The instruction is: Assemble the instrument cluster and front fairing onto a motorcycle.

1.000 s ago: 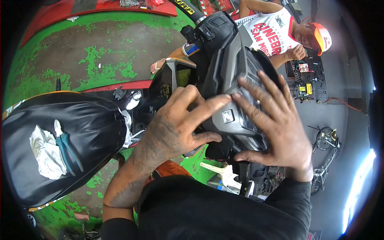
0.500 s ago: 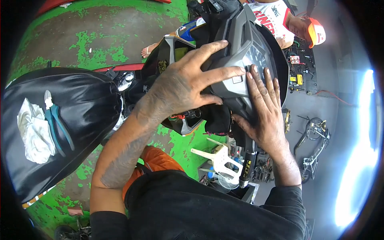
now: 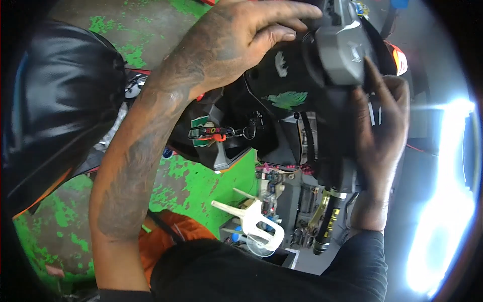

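Observation:
A grey and black motor scooter handlebar cover (image 3: 342,58) with the dash stands before me, seen from its near side. My left hand (image 3: 251,35) reaches over its far left part, fingers stretched out and thumb apart, holding nothing I can make out. On the cover's right side, my right hand (image 3: 385,121) grips the edge, its thumb and forefinger pressed against the grey shell. Below it a black rubber handlebar grip (image 3: 329,221) points toward me. A key with a strap (image 3: 216,132) hangs at the black front panel (image 3: 282,93), which bears a green sticker.
To the left lies the black scooter seat (image 3: 70,95). A cream plastic chair (image 3: 254,219) stands low on the worn green floor (image 3: 191,183), beside cluttered parts. At the far right, a person's orange cap (image 3: 399,58) shows behind the cover.
My view has shifted, and the seat's cloth and pliers have left it. Both hands have come off the dash face; the right now holds the cover's side, the left is farther up.

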Tool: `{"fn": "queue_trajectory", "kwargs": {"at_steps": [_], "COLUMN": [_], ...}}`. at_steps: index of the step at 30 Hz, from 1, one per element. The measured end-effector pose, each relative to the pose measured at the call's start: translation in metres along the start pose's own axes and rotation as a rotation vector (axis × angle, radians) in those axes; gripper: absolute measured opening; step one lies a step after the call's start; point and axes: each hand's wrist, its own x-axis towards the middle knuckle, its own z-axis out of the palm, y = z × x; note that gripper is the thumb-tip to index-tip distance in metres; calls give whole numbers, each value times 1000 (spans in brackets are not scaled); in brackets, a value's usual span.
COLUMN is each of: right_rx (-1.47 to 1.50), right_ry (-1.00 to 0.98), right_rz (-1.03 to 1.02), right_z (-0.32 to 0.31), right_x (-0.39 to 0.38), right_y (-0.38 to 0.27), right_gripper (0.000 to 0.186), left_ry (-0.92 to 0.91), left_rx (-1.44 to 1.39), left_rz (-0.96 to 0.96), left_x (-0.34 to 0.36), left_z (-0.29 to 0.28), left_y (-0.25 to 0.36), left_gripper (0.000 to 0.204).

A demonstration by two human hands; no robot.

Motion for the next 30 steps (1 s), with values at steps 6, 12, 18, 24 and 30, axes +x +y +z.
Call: {"fn": "queue_trajectory", "kwargs": {"at_steps": [6, 12, 18, 24, 30], "right_rx": [101, 257, 152, 45, 40], "right_ry": [47, 62, -53, 39, 86], "right_rz": [32, 152, 148, 46, 58], "right_z": [26, 27, 13, 7, 14], "right_x": [-4, -11, -9, -4, -11], "right_y": [-7, -22, -18, -8, -5], "right_gripper": [32, 44, 46, 38, 42], "left_ry": [220, 313, 303, 358, -206], "left_rx": [302, 271, 257, -241, -96], "left_rz": [2, 117, 77, 23, -334], "left_x": [-83, -90, -85, -36, 42], "left_z": [47, 67, 76, 42, -4], "left_y": [-24, -45, -41, -13, 44], "left_gripper": [96, 99, 97, 48, 30]}}
